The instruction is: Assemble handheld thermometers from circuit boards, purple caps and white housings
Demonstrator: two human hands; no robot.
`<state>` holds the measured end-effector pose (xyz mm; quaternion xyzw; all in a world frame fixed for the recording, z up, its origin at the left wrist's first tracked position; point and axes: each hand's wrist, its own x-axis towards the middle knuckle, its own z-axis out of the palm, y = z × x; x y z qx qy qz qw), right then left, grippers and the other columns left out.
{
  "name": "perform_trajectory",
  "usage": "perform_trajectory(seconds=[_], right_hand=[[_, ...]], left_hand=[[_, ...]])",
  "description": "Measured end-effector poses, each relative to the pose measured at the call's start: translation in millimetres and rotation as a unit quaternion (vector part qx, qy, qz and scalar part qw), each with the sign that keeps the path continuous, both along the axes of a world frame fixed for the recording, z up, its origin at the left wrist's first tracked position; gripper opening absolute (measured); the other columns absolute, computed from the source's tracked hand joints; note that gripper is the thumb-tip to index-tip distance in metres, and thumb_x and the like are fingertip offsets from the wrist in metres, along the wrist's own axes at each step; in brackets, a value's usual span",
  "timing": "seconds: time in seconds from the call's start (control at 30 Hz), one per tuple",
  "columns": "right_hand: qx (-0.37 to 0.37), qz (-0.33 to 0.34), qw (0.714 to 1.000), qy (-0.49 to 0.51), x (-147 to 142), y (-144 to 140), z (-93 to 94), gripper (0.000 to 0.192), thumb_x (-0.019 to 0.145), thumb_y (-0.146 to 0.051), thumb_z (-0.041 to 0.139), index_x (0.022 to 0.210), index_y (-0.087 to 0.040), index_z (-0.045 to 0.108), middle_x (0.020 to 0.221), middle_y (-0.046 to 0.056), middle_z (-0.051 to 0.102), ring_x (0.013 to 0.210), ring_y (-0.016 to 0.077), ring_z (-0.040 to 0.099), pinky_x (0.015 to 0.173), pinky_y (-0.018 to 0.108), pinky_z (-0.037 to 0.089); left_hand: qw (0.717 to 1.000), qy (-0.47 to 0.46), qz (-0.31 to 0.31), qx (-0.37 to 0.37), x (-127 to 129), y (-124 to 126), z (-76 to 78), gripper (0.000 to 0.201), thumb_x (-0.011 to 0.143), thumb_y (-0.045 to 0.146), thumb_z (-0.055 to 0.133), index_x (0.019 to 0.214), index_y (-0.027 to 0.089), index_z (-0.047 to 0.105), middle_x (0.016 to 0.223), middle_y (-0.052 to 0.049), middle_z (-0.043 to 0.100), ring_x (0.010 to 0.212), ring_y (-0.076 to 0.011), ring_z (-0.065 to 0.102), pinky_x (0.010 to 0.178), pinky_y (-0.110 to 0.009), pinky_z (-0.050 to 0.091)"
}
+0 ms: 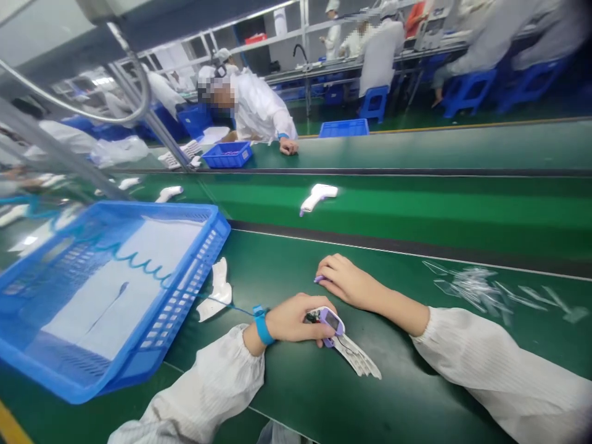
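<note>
In our left hand (291,317) we're gripping a device (343,345), screen (332,320) in, casing (361,361) unclosed; in our right hand (354,285), pinching a loose purple piece (319,279).

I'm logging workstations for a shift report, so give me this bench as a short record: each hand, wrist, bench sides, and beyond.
Left hand: holds an opened white-and-purple device with a small screen
Right hand: small purple piece at its fingertips; grip unclear
Left wrist: blue band
Bench, left side: blue basket; white shell piece near it
Bench, right side: loose clear plastic pieces
Beyond bench: gun-shaped white device on a green strip
</note>
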<state>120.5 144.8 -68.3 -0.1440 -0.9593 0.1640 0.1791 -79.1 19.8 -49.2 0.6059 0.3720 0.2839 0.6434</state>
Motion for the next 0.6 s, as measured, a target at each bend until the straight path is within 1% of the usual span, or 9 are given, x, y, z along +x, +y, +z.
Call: perform_trajectory(seconds=[0.07,0.13,0.23,0.37,0.47,0.53,0.6], right_hand=[[0.008,-0.045,0.999,0.003,36.9,3.6,0.1,0.023,0.113,-0.029,0.048,0.118,-0.020,0.068,0.118,0.012,0.066,0.108,0.0272,0.059,0.097,0.045,0.053],[0.018,-0.093,0.995,0.005,65.6,8.3,-0.5,0.024,0.113,-0.028,0.047,0.118,-0.019,0.069,0.116,0.014,0.066,0.109,0.0286,0.060,0.097,0.046,0.054],[0.032,-0.151,0.988,0.003,90.4,16.8,-2.4,0.025,0.112,-0.027,0.047,0.116,-0.018,0.070,0.116,0.015,0.067,0.108,0.0304,0.060,0.096,0.049,0.053],[0.044,-0.197,0.979,-0.001,96.8,23.7,-3.2,0.028,0.111,-0.030,0.045,0.118,-0.019,0.070,0.119,0.017,0.067,0.112,0.0336,0.060,0.096,0.052,0.051],[0.050,-0.203,0.978,0.010,93.7,23.7,-2.0,0.031,0.110,-0.036,0.047,0.122,-0.019,0.070,0.126,0.019,0.067,0.120,0.0374,0.059,0.101,0.059,0.047],[0.062,-0.202,0.977,0.020,93.2,22.9,-1.8,0.033,0.108,-0.041,0.050,0.124,-0.019,0.070,0.129,0.019,0.068,0.123,0.0393,0.058,0.105,0.062,0.045],[0.080,-0.200,0.976,0.032,95.6,22.0,-3.1,0.035,0.108,-0.044,0.050,0.124,-0.020,0.070,0.130,0.019,0.068,0.123,0.0396,0.060,0.105,0.062,0.045]], left_hand=[[1.000,-0.015,0.019,-0.012,1.9,-0.9,0.2,0.047,0.092,0.059,0.080,0.104,0.014,0.070,0.088,-0.009,0.077,0.068,-0.0171,0.075,0.064,-0.026,0.061],[0.999,-0.025,0.039,-0.029,3.4,-0.8,-0.7,0.049,0.092,0.060,0.079,0.105,0.014,0.068,0.088,-0.009,0.077,0.069,-0.0173,0.076,0.064,-0.026,0.061],[0.997,-0.025,0.067,-0.035,6.1,0.2,-2.8,0.050,0.093,0.060,0.078,0.107,0.013,0.066,0.088,-0.010,0.077,0.069,-0.0183,0.077,0.065,-0.027,0.062],[0.992,0.003,0.119,-0.027,13.5,-0.6,-3.8,0.054,0.093,0.064,0.075,0.107,0.014,0.064,0.085,-0.010,0.077,0.070,-0.0205,0.078,0.067,-0.029,0.061],[0.979,0.057,0.195,0.021,11.5,-6.5,-4.8,0.063,0.090,0.073,0.072,0.109,0.013,0.067,0.083,-0.011,0.078,0.069,-0.0226,0.078,0.067,-0.032,0.060],[0.954,0.105,0.274,0.067,-1.9,-15.4,-6.6,0.065,0.087,0.075,0.073,0.108,0.013,0.072,0.085,-0.010,0.077,0.075,-0.0234,0.077,0.073,-0.034,0.060],[0.909,0.151,0.374,0.104,-25.9,-30.0,-8.6,0.062,0.086,0.074,0.075,0.105,0.015,0.074,0.092,-0.010,0.077,0.086,-0.0247,0.074,0.082,-0.037,0.058]])
